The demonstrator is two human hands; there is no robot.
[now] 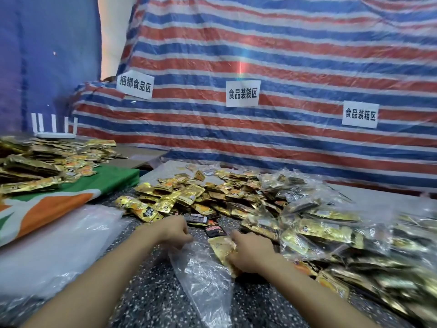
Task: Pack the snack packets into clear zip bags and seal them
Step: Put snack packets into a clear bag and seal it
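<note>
head view shows my left hand (175, 229) pinching the clear zip bag (203, 278) open on the counter (151, 294) so my right hand (250, 253), gripping gold snack packets (223, 250), can slide them in

The left hand (176, 229) pinches a clear bag's (203, 278) mouth; the right hand (251, 252) grips gold packets (223, 250).

Gold snack packets (189, 197), a few black; clear zip bag (203, 275); bench (153, 292) black, speckled white; tarp (283, 55) striped red, blue, white; cloth (71, 200) green, orange, white; white signs (242, 93), black characters.
</note>
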